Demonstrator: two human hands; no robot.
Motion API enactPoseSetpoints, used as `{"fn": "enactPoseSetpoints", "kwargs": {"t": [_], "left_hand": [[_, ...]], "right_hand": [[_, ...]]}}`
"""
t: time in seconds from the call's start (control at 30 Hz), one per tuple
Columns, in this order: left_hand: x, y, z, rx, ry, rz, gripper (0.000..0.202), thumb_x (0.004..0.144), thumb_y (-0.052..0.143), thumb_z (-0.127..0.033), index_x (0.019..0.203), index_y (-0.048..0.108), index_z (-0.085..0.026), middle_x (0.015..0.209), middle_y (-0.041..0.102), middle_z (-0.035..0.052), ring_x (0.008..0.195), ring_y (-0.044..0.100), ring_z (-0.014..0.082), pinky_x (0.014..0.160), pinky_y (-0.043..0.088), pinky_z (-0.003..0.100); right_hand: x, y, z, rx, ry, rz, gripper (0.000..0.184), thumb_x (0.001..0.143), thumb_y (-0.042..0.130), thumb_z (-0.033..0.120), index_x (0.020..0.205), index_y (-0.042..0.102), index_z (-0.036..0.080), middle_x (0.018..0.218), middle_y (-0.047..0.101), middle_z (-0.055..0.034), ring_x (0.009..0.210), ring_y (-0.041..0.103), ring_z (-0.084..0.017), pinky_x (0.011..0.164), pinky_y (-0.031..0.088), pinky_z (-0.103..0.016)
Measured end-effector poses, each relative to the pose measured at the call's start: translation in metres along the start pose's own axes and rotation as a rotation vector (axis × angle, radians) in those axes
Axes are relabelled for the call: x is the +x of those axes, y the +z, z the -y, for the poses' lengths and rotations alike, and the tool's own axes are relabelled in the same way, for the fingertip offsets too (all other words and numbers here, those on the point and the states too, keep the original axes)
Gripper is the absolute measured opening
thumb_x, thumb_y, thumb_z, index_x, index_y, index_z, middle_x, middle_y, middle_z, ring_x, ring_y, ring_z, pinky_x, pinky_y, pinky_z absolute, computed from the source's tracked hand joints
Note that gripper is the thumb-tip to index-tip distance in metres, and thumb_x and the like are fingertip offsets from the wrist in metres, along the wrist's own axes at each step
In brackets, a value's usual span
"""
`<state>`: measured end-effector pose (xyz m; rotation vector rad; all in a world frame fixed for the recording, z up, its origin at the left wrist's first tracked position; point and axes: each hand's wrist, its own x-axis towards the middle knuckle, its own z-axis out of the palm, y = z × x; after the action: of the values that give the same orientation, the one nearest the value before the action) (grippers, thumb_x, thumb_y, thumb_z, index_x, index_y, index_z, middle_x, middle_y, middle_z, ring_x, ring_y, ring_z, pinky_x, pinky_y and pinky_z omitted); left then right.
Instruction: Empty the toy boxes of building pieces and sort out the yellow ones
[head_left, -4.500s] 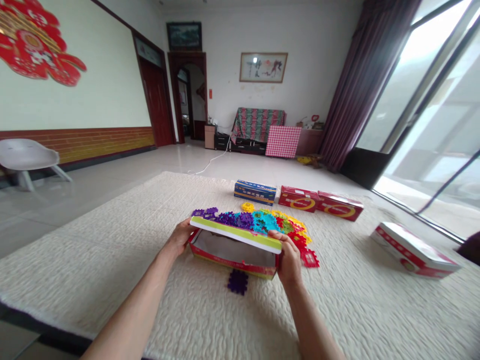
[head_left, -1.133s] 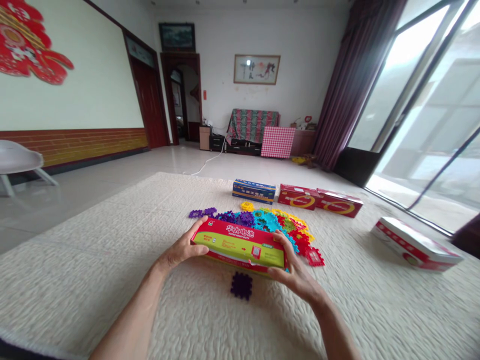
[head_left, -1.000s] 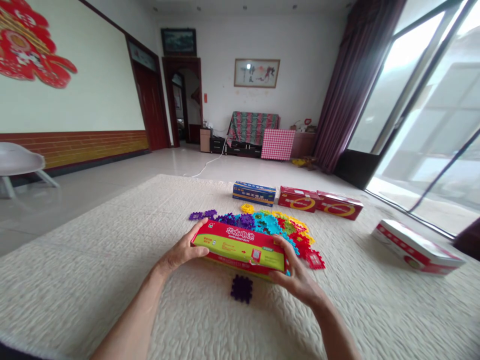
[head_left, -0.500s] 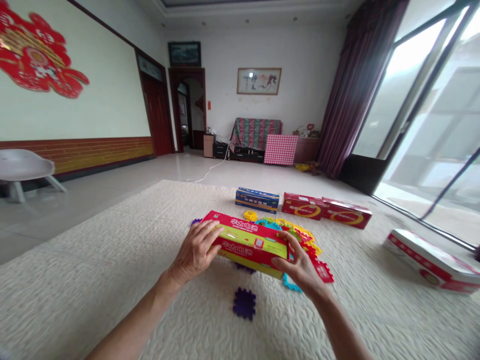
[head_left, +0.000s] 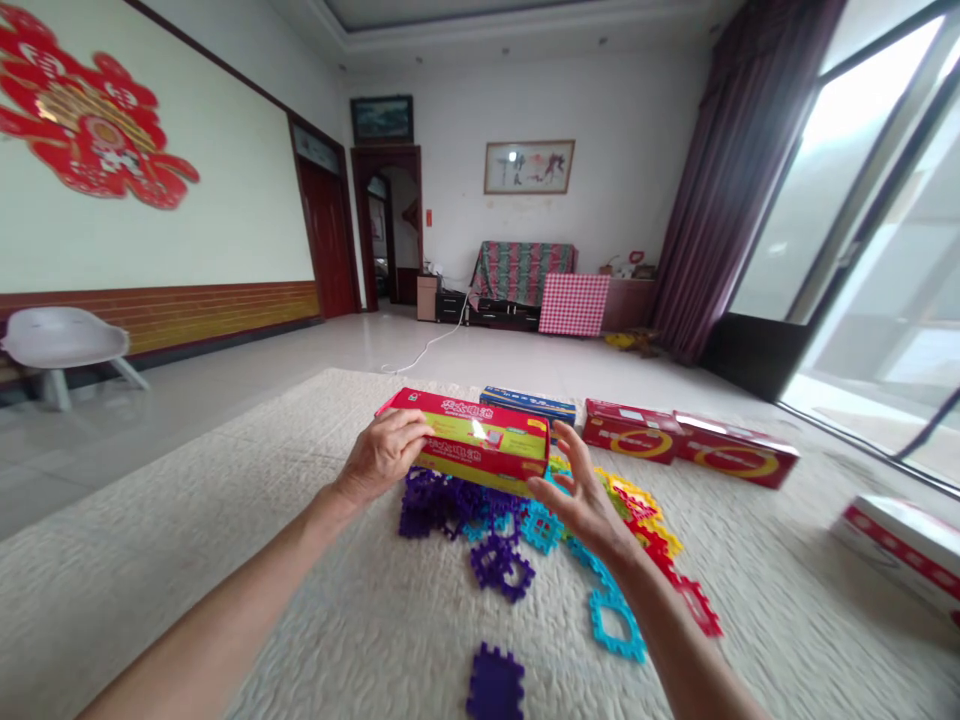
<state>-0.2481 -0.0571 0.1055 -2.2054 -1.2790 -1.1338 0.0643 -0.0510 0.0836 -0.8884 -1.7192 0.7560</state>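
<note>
Left hand grips red battery box; right-hand fingers now off box, spread.

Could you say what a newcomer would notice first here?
A red-and-yellow box stands out first, held at centre by the left hand, with the open right hand beside it. Below them, purple, blue and red interlocking plastic pieces lie scattered on a cream quilted mat. High on the left wall hangs a large red ornament.

There are five boxes on the mat: one red and yellow box in the middle, one blue box far off, two red boxes far right, and one white box near right. There is one white chair at left. The toy pieces are too many to count.
</note>
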Motion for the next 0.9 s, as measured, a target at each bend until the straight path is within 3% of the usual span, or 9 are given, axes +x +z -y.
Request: {"fn": "enactPoseSetpoints", "kwargs": {"t": [0.07,0.2,0.4,0.53,0.63,0.77,0.9], "left_hand": [[0.012,0.003,0.023,0.04,-0.015,-0.017,0.024,0.089,0.05,-0.023,0.093,0.074,-0.022,0.101,0.071,0.0066,0.095,0.064,0.0222,0.091,0.048,0.037],[0.025,0.015,0.079,0.124,-0.067,-0.021,0.027,0.087,0.047,-0.027,0.085,0.073,-0.021,0.098,0.072,0.0074,0.093,0.064,0.0232,0.09,0.049,0.037],[0.025,0.045,0.14,0.316,-0.221,0.14,0.027,0.081,0.045,-0.022,0.082,0.072,-0.019,0.095,0.072,0.0084,0.093,0.064,0.0248,0.091,0.047,0.038],[0.026,0.068,0.16,0.341,-0.269,0.151,0.024,0.08,0.046,-0.021,0.078,0.07,-0.02,0.091,0.071,0.0075,0.089,0.063,0.0241,0.09,0.047,0.038],[0.03,0.088,0.169,0.35,-0.311,0.14,0.02,0.081,0.049,-0.02,0.079,0.068,-0.019,0.092,0.07,0.0068,0.088,0.062,0.0229,0.09,0.045,0.037],[0.033,0.115,0.172,0.338,-0.353,0.126,0.015,0.082,0.052,-0.018,0.083,0.067,-0.017,0.097,0.07,0.0054,0.09,0.061,0.0206,0.094,0.041,0.037],[0.035,0.129,0.169,0.327,-0.388,0.102,0.016,0.082,0.052,-0.014,0.089,0.067,-0.016,0.098,0.069,0.0039,0.095,0.059,0.0196,0.097,0.038,0.038]], "right_hand": [[-0.003,-0.004,-0.008,-0.028,-0.004,-0.098,0.069,0.081,0.063,0.05,0.143,0.034,0.036,0.152,0.036,-0.0082,0.141,0.032,-0.034,0.102,0.045,-0.052],[-0.017,-0.006,-0.032,-0.167,-0.095,-0.237,0.047,0.088,0.055,0.038,0.133,0.044,0.031,0.139,0.049,-0.0102,0.13,0.046,-0.03,0.102,0.044,-0.052],[-0.026,0.01,-0.064,-0.58,-0.27,-0.085,0.038,0.086,0.05,0.018,0.124,0.052,0.022,0.132,0.054,-0.0129,0.125,0.05,-0.029,0.101,0.045,-0.052],[-0.03,0.019,-0.07,-0.691,-0.336,-0.018,0.041,0.083,0.049,0.011,0.124,0.052,0.019,0.13,0.056,-0.0137,0.123,0.05,-0.029,0.101,0.044,-0.051],[-0.034,0.023,-0.069,-0.768,-0.298,0.056,0.044,0.08,0.049,0.008,0.122,0.056,0.019,0.128,0.059,-0.0129,0.122,0.05,-0.031,0.101,0.042,-0.054],[-0.037,0.024,-0.067,-0.806,-0.212,0.112,0.043,0.079,0.051,0.009,0.118,0.06,0.022,0.125,0.061,-0.0112,0.119,0.052,-0.03,0.101,0.041,-0.054],[-0.038,0.025,-0.066,-0.796,-0.166,0.136,0.042,0.08,0.052,0.01,0.119,0.06,0.023,0.127,0.062,-0.01,0.119,0.052,-0.03,0.104,0.037,-0.054]]}}
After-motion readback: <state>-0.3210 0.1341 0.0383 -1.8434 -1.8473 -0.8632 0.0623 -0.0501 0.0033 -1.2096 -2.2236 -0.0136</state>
